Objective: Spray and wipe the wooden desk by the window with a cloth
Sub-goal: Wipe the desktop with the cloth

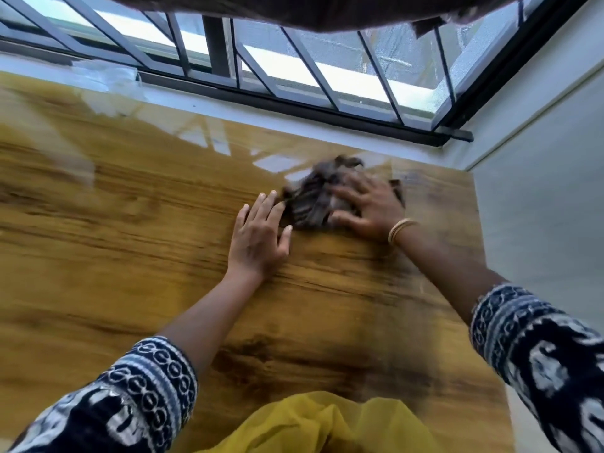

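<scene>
The right hand (pixel 369 209) lies spread on a dark bunched cloth (pixel 313 197), its fingers (pixel 346 191) straight and pressing down rather than curling round it, which looks like the way to keep as much fabric as possible flat against the wooden bench (pixel 130 223) during a wipe. The cloth sits mostly under and just ahead of those fingers, toward the window (pixel 294 67), and it is blurred, so I judge it to be in motion.

The left hand (pixel 260 237) rests palm down on the bare wood just beside the cloth, fingers (pixel 266 204) straight and relaxed, their tips touching the cloth's near edge; it holds nothing and seems to be there to steady the person leaning in. A bangle (pixel 400 228) circles the right wrist.

Beyond the fingertips the wood shines with window reflections. No spray bottle shows anywhere, so the work appears to be at the wiping stage.
</scene>
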Available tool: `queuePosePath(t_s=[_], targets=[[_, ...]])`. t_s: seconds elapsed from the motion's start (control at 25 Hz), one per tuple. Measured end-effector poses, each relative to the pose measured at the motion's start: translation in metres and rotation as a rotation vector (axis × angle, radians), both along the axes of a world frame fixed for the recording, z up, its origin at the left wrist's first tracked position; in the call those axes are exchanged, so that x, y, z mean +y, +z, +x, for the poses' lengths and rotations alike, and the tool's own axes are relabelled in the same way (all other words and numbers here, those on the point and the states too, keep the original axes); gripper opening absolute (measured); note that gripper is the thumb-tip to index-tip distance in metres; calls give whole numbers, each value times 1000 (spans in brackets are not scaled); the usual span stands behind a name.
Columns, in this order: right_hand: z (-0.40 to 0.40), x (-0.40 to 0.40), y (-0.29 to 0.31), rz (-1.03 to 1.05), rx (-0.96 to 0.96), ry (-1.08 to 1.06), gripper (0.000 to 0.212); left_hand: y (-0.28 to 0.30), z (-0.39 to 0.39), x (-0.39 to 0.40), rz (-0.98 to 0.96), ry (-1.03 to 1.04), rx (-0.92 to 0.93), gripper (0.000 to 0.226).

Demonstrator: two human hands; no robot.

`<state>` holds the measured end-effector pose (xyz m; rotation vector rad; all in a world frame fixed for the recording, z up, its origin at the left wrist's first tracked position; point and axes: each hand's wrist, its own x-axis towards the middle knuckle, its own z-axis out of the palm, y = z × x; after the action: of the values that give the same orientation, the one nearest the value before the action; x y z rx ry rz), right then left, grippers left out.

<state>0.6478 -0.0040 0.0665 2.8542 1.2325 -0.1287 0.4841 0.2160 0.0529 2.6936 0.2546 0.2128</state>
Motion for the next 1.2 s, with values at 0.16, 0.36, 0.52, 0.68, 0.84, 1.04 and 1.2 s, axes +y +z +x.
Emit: queuePosePath(t_s=[0.16,0.36,0.52,0.68,0.84,1.04,1.2], targets=[[55,-9,-1,45,27,-688,64,-1,0,-1,21,8,19,53],[8,35,-7,66,72,-664,65,-2,0,-1,29,9,21,54],[-64,23,-4,-11,45,-107,66,-2,0,0,39,2,24,54],[-22,-17,2,10,35,130,68,-2,1,0,20,8,22,54],[40,-23,-3,34,-28,-408,71,-3,1,0,15,14,15,53],[17,-5,-1,46,100,-634,62,-3,1,-1,17,8,18,53],[-105,-12,-4,53,60,-362,65,0,1,-1,63,-12,25,50]])
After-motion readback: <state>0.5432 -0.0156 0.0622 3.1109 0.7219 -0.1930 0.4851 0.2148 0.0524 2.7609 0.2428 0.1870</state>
